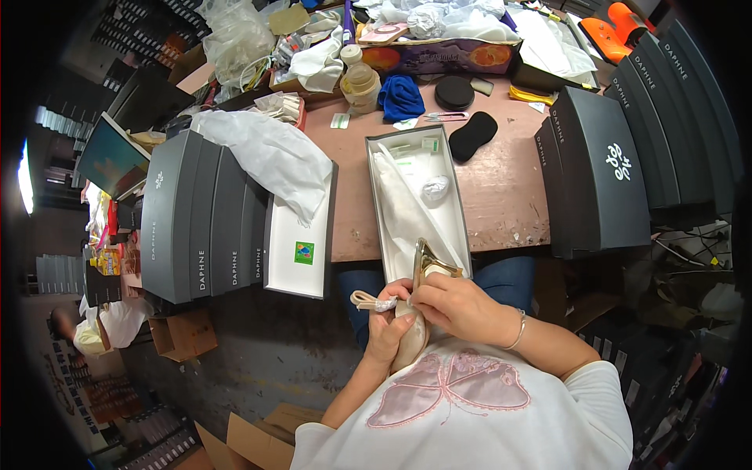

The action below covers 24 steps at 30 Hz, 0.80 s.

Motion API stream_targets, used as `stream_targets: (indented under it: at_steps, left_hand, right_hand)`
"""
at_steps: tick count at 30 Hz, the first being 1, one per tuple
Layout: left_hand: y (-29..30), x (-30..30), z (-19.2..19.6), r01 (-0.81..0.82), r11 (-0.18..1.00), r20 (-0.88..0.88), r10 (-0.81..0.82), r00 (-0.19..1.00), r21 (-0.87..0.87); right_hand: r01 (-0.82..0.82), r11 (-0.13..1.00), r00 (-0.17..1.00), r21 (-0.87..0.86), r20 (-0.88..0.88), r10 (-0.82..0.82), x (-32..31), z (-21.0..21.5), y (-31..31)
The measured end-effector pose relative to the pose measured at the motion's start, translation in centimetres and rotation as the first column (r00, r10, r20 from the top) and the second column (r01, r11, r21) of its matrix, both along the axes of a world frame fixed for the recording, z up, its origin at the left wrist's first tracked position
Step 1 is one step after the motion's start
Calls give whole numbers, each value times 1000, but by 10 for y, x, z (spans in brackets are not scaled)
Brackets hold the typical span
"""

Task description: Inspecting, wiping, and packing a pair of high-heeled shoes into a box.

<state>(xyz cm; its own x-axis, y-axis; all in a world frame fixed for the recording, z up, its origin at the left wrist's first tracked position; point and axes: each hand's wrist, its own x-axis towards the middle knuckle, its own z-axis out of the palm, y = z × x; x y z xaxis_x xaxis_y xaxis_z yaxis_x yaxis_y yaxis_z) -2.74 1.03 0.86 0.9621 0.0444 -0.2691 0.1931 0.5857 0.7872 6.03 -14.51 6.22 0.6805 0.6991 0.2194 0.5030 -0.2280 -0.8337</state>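
Note:
Close to my body, a beige heeled shoe (pixel 413 345) with a shiny gold heel is held between both hands, heel pointing away from me. My left hand (pixel 385 333) is closed around its side. A looped beige strap (pixel 365 300), partly wrapped in something whitish, sticks out by the left fingers. My right hand (pixel 462 308) is closed on the shoe near the heel, fingertips pinched at the strap area; exactly what they pinch is hidden. Just beyond, an open shoebox (pixel 374 211) holds white tissue paper (pixel 401 192) and a crumpled paper ball (pixel 435 187).
Dark shoeboxes stand at left (pixel 176 227) and right (pixel 599 172). A white-lined box lid (pixel 291 276) with tissue leans by the left stack. Behind are a blue cloth (pixel 400 99), a round black tin (pixel 454 92), a black pad (pixel 474 136), small snips (pixel 446 117) and a jar (pixel 361 88).

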Motion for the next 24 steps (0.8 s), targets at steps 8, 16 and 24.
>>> stream_targets:
  at_steps: [8, 16, 24]
  left_hand:
    - [0, -4, -3, 49, 994, 16, -51, 999, 97]
    - [5, 2, -3, 4, 1000, 14, -4, 1000, 26]
    - [13, 1, -7, -57, 998, -17, 57, 998, -25]
  right_hand:
    - [294, 905, 937, -307, 279, -210, 44, -2, 3]
    - [272, 960, 830, -68, -489, -270, 91, -1, -55]
    - [300, 864, 676, 405, -729, 107, 84, -6, -111]
